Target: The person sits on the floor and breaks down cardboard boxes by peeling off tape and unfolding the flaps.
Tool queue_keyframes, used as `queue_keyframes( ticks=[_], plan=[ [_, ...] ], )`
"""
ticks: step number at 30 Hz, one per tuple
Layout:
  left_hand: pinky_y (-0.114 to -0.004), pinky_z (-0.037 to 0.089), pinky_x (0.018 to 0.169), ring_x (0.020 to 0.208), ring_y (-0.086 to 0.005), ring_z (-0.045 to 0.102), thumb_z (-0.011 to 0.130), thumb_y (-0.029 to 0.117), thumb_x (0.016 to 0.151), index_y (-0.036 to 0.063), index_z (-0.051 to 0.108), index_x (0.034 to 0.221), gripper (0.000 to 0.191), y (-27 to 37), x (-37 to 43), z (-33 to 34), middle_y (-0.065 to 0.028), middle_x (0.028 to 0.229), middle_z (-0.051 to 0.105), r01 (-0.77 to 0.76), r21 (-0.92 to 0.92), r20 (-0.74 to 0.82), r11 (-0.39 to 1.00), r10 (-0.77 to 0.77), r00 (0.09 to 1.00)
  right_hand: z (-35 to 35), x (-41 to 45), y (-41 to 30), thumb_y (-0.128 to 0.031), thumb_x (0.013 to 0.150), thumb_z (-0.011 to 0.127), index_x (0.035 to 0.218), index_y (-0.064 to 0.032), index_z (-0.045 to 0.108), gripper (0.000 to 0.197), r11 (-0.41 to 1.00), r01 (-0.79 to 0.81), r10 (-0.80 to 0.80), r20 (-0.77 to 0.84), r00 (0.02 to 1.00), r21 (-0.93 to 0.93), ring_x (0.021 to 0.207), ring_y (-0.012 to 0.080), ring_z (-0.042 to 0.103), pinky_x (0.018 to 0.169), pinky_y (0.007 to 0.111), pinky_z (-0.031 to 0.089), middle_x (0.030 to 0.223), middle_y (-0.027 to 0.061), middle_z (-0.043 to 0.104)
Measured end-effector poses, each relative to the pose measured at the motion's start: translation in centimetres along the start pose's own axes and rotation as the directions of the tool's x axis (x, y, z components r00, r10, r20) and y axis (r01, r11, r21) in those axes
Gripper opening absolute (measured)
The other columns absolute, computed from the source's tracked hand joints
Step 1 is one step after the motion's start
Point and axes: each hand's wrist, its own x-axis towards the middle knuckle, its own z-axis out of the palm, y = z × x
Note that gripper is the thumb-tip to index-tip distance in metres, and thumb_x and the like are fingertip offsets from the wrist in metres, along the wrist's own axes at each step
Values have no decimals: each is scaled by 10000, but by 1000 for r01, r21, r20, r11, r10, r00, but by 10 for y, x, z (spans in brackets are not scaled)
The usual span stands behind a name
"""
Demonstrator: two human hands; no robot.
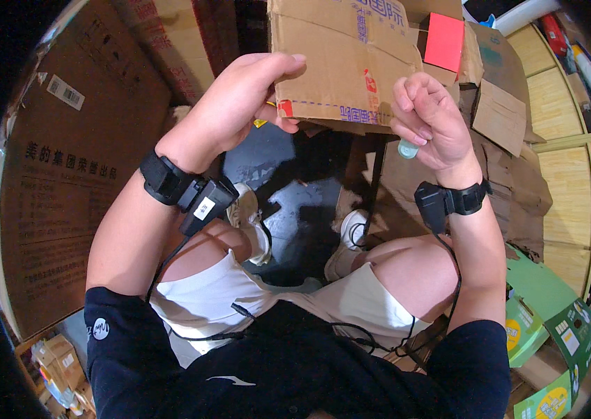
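Note:
A brown cardboard piece (337, 63), printed in purple and red, lies before me at the top of the view. My left hand (246, 97) has its thumb on the cardboard's left edge and its fingers around and below that edge. Something small and yellow (260, 123) shows by those fingers; what it is cannot be made out. At the cardboard's near right corner is my right hand (426, 118), fingers curled. It pinches a small, round, pale green translucent piece (407, 150), perhaps a cap. Whether the right hand also touches the cardboard is unclear.
A large printed carton (86, 209) stands close on my left. To the right are a red card (444, 42), loose cardboard sheets (499, 115), a light wooden shelf unit (560, 178) and a green carton (541, 293). Black cables (363, 335) cross my lap; dark floor (300, 178) shows between my shoes.

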Motion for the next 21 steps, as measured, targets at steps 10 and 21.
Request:
queue_keyframes(
  ticks=[10, 21],
  plan=[
    [-318, 576, 608, 750, -188, 653, 530, 315, 926, -59, 599, 1099, 418, -1, 1, -2, -120, 981, 634, 30, -1, -3, 1000, -30, 1000, 0, 1, -2, -95, 941, 573, 982, -55, 570, 57, 999, -27, 23, -101, 995, -32, 524, 11, 370, 458, 167, 321, 953, 25, 595],
    [-315, 578, 604, 753, -186, 654, 529, 322, 925, -64, 599, 1092, 426, -2, 1, -3, -132, 951, 647, 11, 0, -5, 1000, -11, 1000, -12, 2, -13, -161, 895, 660, 1118, -69, 580, 254, 579, -436, -105, -594, 798, -689, 568, 33, 464, 516, 185, 354, 723, -53, 563]
  ],
)
